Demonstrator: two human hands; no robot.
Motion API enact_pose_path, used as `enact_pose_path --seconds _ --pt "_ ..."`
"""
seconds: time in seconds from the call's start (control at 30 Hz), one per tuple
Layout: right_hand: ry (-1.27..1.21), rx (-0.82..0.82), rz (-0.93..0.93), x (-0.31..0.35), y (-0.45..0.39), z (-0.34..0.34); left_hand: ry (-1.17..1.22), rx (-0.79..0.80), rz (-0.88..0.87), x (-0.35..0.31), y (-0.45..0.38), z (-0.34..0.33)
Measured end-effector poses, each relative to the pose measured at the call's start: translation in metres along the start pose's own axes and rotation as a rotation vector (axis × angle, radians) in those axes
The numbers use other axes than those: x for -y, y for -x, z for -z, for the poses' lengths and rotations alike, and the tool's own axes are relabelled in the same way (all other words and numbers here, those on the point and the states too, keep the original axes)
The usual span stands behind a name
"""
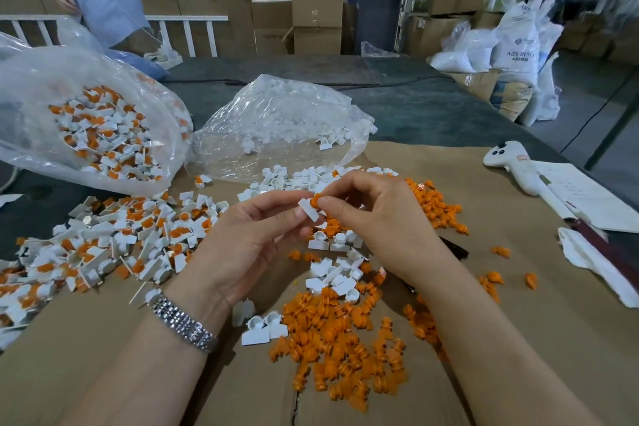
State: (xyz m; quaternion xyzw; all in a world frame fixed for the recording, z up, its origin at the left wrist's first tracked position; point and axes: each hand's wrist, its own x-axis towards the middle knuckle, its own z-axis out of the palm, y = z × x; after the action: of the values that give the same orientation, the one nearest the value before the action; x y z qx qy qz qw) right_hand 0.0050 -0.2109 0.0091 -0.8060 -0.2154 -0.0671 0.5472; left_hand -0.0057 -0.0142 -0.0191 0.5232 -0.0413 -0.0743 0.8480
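- How deep the orange plug sits in the white cap is hard to make out, because fingertips cover the joint.
- Far left, a clear bag of assembled pieces is cut off by the frame edge.
- A second bag holds white parts, far centre.
- A heap of loose plugs lies near, on the cardboard.
- The left hand pinches the white cap.
- The right hand pinches the orange plug against the cap's top.
- Both are held above the cardboard, centre.

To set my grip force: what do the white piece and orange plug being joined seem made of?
The white piece looks like hard moulded plastic, matt, with crisp flat edges. The orange plug: plastic or rubber, matt, without shine; softness cannot be told.
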Motion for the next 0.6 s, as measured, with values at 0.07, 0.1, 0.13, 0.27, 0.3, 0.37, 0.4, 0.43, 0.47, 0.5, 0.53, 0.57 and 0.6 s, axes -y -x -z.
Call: enact_pose_path --seconds 0.07,0.1,0.13,0.27,0.3,0.37,0.4,0.43,0.47,0.5,0.53,0.57,0.6 --pt "0.011 -0.031 -0.014 -0.002 0.000 -0.004 -0.031 -0.027 -0.050 0.001 0.000 -0.002" --pt "0.019 -0.051 -0.024 -0.002 0.000 -0.008 -0.061 -0.048 -0.082 0.001 0.000 -0.003" --pt "0.028 -0.074 -0.032 -0.003 0.000 -0.011 -0.100 -0.073 -0.117 0.002 0.000 -0.003" --pt "0.024 -0.172 -0.002 -0.005 0.002 -0.026 -0.149 -0.131 -0.194 0.005 -0.001 -0.006" --pt "0.029 -0.196 0.022 -0.006 0.002 -0.028 -0.115 -0.127 -0.190 0.005 0.000 -0.006" --pt "0.048 -0.224 0.086 -0.006 0.002 -0.030 -0.055 -0.115 -0.168 0.003 0.000 -0.006" --pt "0.060 -0.228 0.119 -0.006 0.003 -0.030 -0.040 -0.107 -0.156 0.002 0.000 -0.006" --pt "0.075 -0.227 0.151 -0.006 0.002 -0.029 -0.031 -0.099 -0.148 0.000 0.000 -0.005" --pt "0.092 -0.225 0.176 -0.005 0.003 -0.029 -0.027 -0.097 -0.143 0.000 0.001 -0.005" --pt "0.108 -0.223 0.192 -0.005 0.003 -0.029 -0.032 -0.100 -0.142 -0.001 0.001 -0.006" --pt "0.122 -0.221 0.200 -0.005 0.003 -0.028 -0.046 -0.104 -0.143 -0.001 0.002 -0.006" --pt "0.134 -0.218 0.207 -0.005 0.003 -0.027 -0.067 -0.108 -0.147 -0.002 0.002 -0.008" --pt "0.147 -0.213 0.217 -0.005 0.003 -0.027 -0.088 -0.109 -0.153 -0.003 0.003 -0.009"
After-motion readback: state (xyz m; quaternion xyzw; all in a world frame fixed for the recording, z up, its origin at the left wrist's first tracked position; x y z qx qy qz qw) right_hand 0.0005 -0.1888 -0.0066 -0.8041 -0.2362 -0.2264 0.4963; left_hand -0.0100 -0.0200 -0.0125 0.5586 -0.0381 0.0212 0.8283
